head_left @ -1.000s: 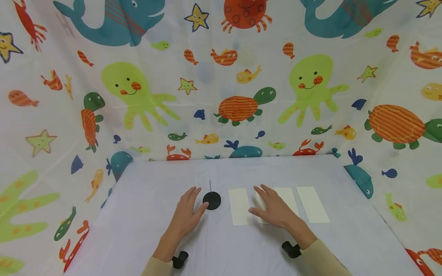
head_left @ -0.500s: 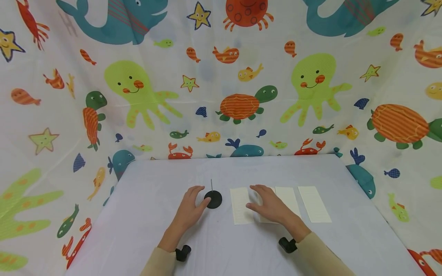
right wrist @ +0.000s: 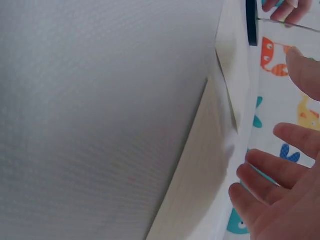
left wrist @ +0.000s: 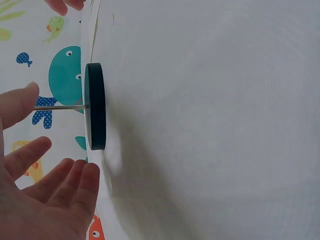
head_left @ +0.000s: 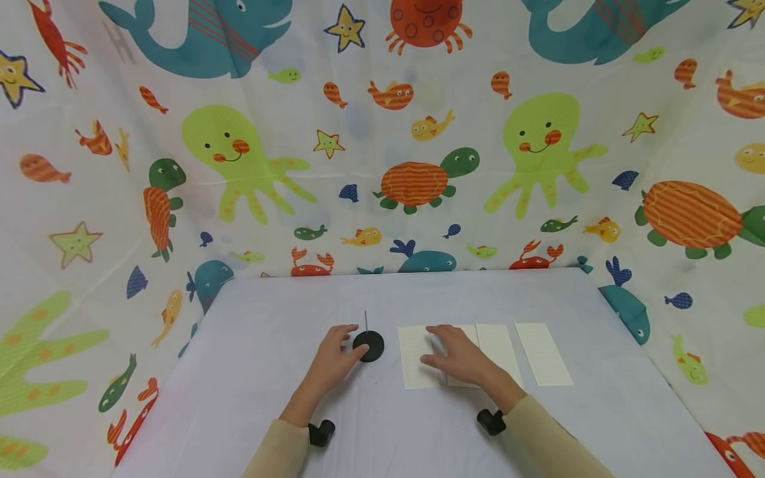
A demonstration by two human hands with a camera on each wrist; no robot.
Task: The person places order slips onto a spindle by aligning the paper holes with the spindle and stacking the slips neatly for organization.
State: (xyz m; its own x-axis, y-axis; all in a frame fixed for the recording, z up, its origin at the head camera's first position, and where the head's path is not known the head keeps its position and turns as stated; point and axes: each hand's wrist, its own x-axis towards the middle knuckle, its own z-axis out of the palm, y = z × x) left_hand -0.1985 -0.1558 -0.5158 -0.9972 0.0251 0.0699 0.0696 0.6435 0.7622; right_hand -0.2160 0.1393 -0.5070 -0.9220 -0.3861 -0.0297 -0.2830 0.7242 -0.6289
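Observation:
A round black base with a thin upright metal spike, like a bill spike (head_left: pixel 373 352), stands on the white-covered table. My left hand (head_left: pixel 332 358) hovers just left of it, fingers loosely bent and thumb apart. In the left wrist view, the spike (left wrist: pixel 62 107) shows beyond the thumb, and nothing is gripped. Right of the base lie several pale, faintly lined paper slips (head_left: pixel 414 372) in a row. Over the left slips hangs my right hand (head_left: pixel 463 358), partly covering the second one. In the right wrist view its relaxed fingers (right wrist: pixel 275 170) are apart from the paper and hold nothing.
The rightmost slip (head_left: pixel 544 355) lies a little apart from the others. A white cloth (head_left: pixel 239 398) covers the table. Behind and at the sides hangs a curtain (head_left: pixel 358 146) printed with sea animals. Each wrist carries a small black camera (head_left: pixel 321 433).
My right hand has drifted left over the slips, toward the first one. The left hand has shifted slightly right, closer to the bill spike, its fingers bending a little more.

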